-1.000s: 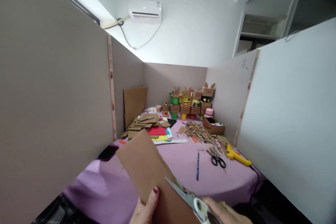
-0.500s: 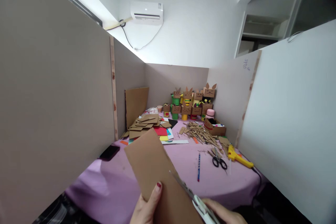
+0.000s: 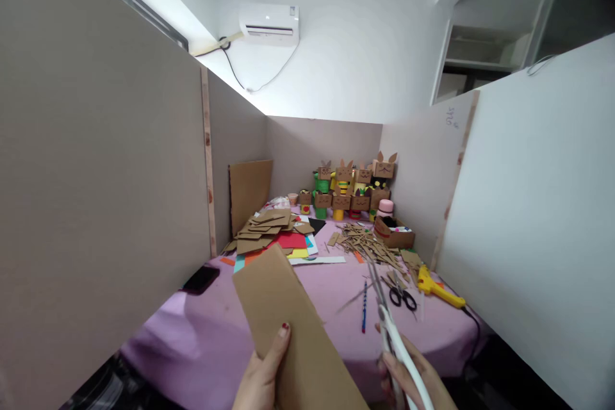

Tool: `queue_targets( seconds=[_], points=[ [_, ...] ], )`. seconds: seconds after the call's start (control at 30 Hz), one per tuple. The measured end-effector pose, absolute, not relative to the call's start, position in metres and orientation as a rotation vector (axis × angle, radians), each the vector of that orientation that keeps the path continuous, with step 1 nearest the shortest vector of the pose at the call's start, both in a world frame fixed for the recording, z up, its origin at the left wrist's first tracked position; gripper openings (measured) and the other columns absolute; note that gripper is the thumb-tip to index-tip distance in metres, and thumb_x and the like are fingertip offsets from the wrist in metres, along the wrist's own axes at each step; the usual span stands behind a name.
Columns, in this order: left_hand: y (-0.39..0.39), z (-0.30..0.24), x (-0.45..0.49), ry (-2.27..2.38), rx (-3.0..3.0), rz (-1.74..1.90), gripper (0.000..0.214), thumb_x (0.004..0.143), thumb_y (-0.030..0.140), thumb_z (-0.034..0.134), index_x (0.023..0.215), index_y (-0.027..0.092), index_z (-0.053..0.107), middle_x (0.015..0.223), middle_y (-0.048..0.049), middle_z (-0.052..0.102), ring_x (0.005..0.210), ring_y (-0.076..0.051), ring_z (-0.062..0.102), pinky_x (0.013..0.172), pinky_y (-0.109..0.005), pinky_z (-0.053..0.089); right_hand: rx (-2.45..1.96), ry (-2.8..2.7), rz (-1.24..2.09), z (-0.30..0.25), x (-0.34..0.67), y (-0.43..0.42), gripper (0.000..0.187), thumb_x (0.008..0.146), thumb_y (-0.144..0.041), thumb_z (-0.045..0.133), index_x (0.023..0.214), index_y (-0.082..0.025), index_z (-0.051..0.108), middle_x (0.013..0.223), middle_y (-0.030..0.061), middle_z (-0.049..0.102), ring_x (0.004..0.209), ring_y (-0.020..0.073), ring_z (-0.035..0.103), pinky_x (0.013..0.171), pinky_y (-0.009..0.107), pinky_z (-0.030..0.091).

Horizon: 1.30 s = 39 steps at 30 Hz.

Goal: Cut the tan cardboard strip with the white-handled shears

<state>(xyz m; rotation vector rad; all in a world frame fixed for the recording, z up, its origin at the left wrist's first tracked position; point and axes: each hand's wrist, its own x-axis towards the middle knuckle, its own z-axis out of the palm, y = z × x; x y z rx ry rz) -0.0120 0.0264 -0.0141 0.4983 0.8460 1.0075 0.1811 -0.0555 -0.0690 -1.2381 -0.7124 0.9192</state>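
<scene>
My left hand (image 3: 262, 375) grips a long brown cardboard strip (image 3: 288, 320) near its lower edge, thumb on top, and holds it tilted up over the near part of the table. My right hand (image 3: 413, 381) is wrapped round the white handles of a pair of scissors (image 3: 389, 327). Their blades are spread and point up and away, to the right of the cardboard and clear of it.
The purple-covered table (image 3: 202, 339) carries a pile of cardboard pieces and coloured paper (image 3: 273, 234), cardboard scraps (image 3: 365, 243), black scissors (image 3: 400, 295), a blue pencil (image 3: 364, 304), a yellow glue gun (image 3: 435, 288), a phone (image 3: 199, 278) and cardboard figures (image 3: 353, 189) at the back. Partition walls stand on both sides.
The scissors have come off the cardboard and swung up and right, blades now spread apart. The cardboard strip has shifted slightly right in my left hand.
</scene>
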Motion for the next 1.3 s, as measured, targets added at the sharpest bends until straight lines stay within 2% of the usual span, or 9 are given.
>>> queue_targets(
  seconds=[0.23, 0.43, 0.6, 0.7, 0.8, 0.9, 1.07, 1.17, 1.3],
  points=[
    [0.022, -0.022, -0.004, 0.839, 0.602, 0.891, 0.049, 0.063, 0.031, 0.079, 0.105, 0.014, 0.06, 0.08, -0.0119, 0.075, 0.071, -0.03, 0.071, 0.069, -0.041, 0.058, -1.081, -0.89, 0.779, -0.036, 0.156, -0.035, 0.05, 0.068, -0.04, 0.075, 0.109, -0.024, 0.052, 0.078, -0.0009, 0.066, 0.071, 0.0123, 0.06, 0.07, 0.024, 0.049],
    [0.022, -0.026, -0.003, 0.805, 0.698, 0.84, 0.052, 0.057, 0.041, 0.081, 0.095, 0.011, 0.061, 0.075, -0.014, 0.075, 0.066, -0.032, 0.07, 0.061, -0.041, 0.057, -1.066, -0.728, 0.793, -0.014, 0.133, -0.027, 0.063, 0.051, -0.04, 0.082, 0.1, -0.018, 0.05, 0.057, -0.0077, 0.054, 0.051, 0.0085, 0.045, 0.051, 0.021, 0.04],
    [0.025, -0.029, -0.004, 0.799, 0.7, 0.845, 0.057, 0.056, 0.04, 0.082, 0.1, 0.012, 0.059, 0.08, -0.0143, 0.075, 0.068, -0.031, 0.07, 0.067, -0.042, 0.056, -1.005, -0.668, 0.781, -0.019, 0.135, -0.025, 0.05, 0.066, -0.031, 0.076, 0.106, -0.021, 0.048, 0.062, -0.0085, 0.05, 0.053, 0.0071, 0.043, 0.052, 0.02, 0.037],
    [0.025, -0.03, -0.003, 0.801, 0.714, 0.854, 0.057, 0.056, 0.04, 0.082, 0.099, 0.011, 0.06, 0.082, -0.0154, 0.075, 0.068, -0.031, 0.07, 0.069, -0.043, 0.056, -0.95, -0.673, 0.902, -0.019, 0.137, -0.026, 0.054, 0.069, -0.036, 0.074, 0.111, -0.021, 0.043, 0.061, -0.0087, 0.049, 0.051, 0.0074, 0.044, 0.049, 0.02, 0.036],
    [0.024, -0.029, -0.002, 0.773, 0.731, 0.868, 0.056, 0.054, 0.04, 0.083, 0.096, 0.011, 0.06, 0.082, -0.0164, 0.074, 0.07, -0.032, 0.07, 0.067, -0.042, 0.055, -0.906, -0.767, 1.022, -0.017, 0.136, -0.029, 0.056, 0.067, -0.035, 0.077, 0.111, -0.02, 0.046, 0.076, -0.0022, 0.06, 0.06, 0.0098, 0.053, 0.062, 0.024, 0.045],
    [0.022, -0.027, 0.0, 0.74, 0.75, 0.882, 0.056, 0.053, 0.039, 0.084, 0.095, 0.011, 0.06, 0.081, -0.0162, 0.074, 0.071, -0.033, 0.07, 0.063, -0.04, 0.055, -0.957, -0.846, 0.942, -0.018, 0.132, -0.03, 0.052, 0.064, -0.033, 0.078, 0.107, -0.02, 0.051, 0.087, 0.0019, 0.065, 0.074, 0.0138, 0.06, 0.075, 0.027, 0.049],
    [0.023, -0.028, 0.0, 0.73, 0.787, 0.896, 0.056, 0.053, 0.038, 0.084, 0.096, 0.009, 0.061, 0.085, -0.018, 0.074, 0.069, -0.032, 0.07, 0.061, -0.037, 0.054, -1.208, -0.947, 0.51, -0.037, 0.131, -0.026, 0.04, 0.067, -0.026, 0.07, 0.105, -0.021, 0.058, 0.066, -0.0043, 0.061, 0.061, 0.0122, 0.057, 0.061, 0.021, 0.047],
    [0.025, -0.032, 0.0, 0.737, 0.786, 0.89, 0.058, 0.053, 0.039, 0.084, 0.097, 0.01, 0.061, 0.086, -0.0181, 0.074, 0.07, -0.032, 0.07, 0.062, -0.037, 0.054, -1.234, -0.97, 0.446, -0.043, 0.133, -0.022, 0.041, 0.071, -0.028, 0.065, 0.11, -0.02, 0.057, 0.076, -0.0002, 0.067, 0.067, 0.0135, 0.06, 0.067, 0.022, 0.049],
    [0.025, -0.031, 0.001, 0.722, 0.79, 0.88, 0.056, 0.051, 0.039, 0.085, 0.094, 0.012, 0.061, 0.083, -0.0165, 0.074, 0.068, -0.031, 0.07, 0.063, -0.038, 0.055, -1.179, -0.878, 0.605, -0.03, 0.137, -0.016, 0.049, 0.067, -0.03, 0.07, 0.111, -0.019, 0.052, 0.085, 0.0024, 0.067, 0.076, 0.0152, 0.061, 0.071, 0.024, 0.049]
  ],
)
